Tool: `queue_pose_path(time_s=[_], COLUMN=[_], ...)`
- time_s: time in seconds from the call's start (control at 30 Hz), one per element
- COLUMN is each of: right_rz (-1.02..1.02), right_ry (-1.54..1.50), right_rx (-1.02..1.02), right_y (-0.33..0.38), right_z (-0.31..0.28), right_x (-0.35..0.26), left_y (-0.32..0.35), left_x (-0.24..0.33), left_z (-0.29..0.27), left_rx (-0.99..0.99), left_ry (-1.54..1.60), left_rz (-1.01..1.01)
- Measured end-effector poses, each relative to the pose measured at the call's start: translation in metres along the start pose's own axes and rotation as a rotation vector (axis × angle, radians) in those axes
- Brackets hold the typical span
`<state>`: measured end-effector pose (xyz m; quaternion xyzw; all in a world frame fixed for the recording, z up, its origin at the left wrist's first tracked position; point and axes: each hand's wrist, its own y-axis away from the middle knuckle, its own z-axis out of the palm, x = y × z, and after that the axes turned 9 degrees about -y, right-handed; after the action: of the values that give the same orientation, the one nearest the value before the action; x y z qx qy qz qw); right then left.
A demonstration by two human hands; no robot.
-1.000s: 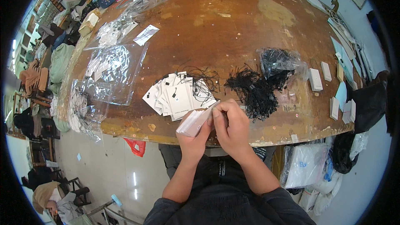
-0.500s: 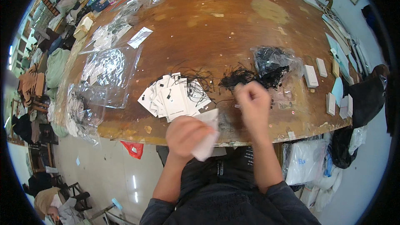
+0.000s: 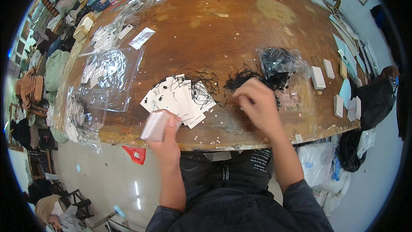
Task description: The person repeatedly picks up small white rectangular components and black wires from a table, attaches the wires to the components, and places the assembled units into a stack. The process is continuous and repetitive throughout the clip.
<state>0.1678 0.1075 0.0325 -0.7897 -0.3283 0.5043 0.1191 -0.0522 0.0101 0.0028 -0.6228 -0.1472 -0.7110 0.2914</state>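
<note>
The left hand (image 3: 165,135) gripped a small stack of white tags (image 3: 155,124), blurred, at the table's near edge, just beside a fanned pile of tags (image 3: 178,99) with black strings. The right hand (image 3: 257,105), fingers curled, reached into a tangle of black strings (image 3: 240,78) lying next to a clear bag (image 3: 279,64) of more strings.

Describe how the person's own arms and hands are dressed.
Both forearms are bare. Dark grey sleeves are pushed up to about the elbows. The left hand and the right hand wear no gloves. No ring, watch or bracelet can be made out.
</note>
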Motion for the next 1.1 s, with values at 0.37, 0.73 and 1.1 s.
queue_pose_path(time_s=[0.37,0.73,1.1], right_rz=[-0.053,0.016,0.163], right_ry=[-0.341,-0.308,-0.279], right_rx=[-0.199,-0.253,-0.388], right_y=[0.016,0.014,0.01], right_z=[0.009,-0.001,-0.017], right_x=[-0.042,-0.053,-0.056], left_y=[0.015,0.016,0.022], left_x=[0.004,0.004,-0.01], left_z=[0.024,0.023,0.019], left_rx=[-0.838,-1.048,-0.832], left_ry=[-0.177,-0.126,0.238], left_rz=[0.033,0.049,-0.135])
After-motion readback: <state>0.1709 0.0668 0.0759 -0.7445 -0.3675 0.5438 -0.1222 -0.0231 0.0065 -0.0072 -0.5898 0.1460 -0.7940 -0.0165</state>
